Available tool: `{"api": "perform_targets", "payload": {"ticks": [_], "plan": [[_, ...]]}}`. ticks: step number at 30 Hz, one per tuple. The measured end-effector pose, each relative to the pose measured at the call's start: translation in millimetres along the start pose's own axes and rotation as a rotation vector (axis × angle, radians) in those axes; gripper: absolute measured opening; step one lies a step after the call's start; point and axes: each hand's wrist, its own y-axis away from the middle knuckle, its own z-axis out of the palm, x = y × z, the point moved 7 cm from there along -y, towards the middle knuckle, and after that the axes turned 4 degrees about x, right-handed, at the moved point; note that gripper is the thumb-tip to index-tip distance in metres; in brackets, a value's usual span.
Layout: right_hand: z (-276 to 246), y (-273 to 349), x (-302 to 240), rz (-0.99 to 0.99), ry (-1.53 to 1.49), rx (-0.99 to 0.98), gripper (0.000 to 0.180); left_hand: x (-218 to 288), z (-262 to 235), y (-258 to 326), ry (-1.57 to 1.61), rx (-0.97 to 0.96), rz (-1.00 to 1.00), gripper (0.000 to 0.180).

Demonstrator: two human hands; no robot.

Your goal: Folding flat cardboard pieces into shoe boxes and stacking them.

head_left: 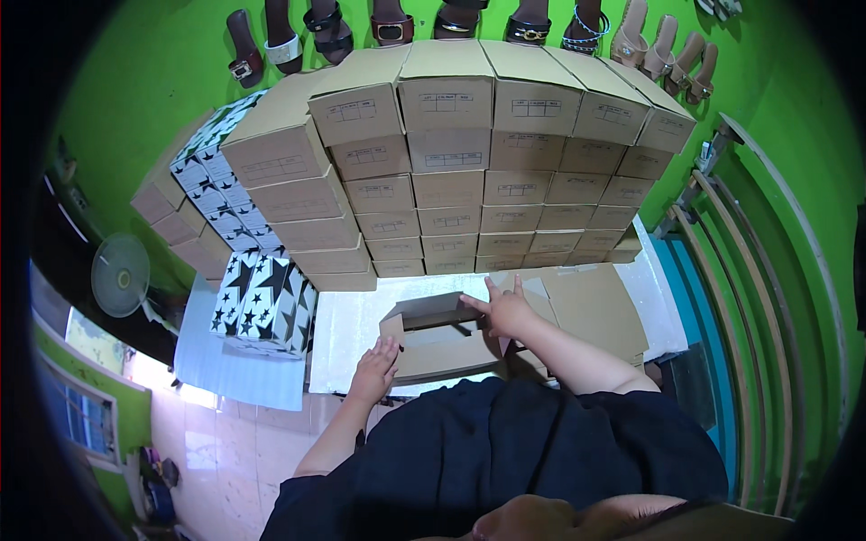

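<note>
An open brown cardboard box (446,356) sits in front of me on a white surface, its upper side open and a flap raised along the far side. My left hand (374,370) lies against the left end of this box, fingers stretched along the cardboard. At its right end is my right hand (507,314), with the fingers spread apart and one fingertip touching the far right corner. Beside the right forearm rest flat brown cardboard pieces (595,307). The underside of my left hand is out of sight.
Stacked brown boxes (446,189) form a wall beyond the white table (347,316). Star-patterned boxes (262,307) stand at the left. Sandals (392,32) line the green wall above. A fan (120,275) is at far left, and a rack of rails (740,298) at right.
</note>
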Motion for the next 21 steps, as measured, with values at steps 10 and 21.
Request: {"api": "perform_targets", "payload": {"ticks": [10, 21], "plan": [[9, -14, 4, 0.064, -0.045, -0.036, 0.109, -4, 12, -4, -0.103, -0.211, -0.094, 0.062], [22, -16, 5, 0.07, -0.087, -0.052, 0.105, 8, 11, -9, -0.262, -0.246, -0.189, 0.064]]}}
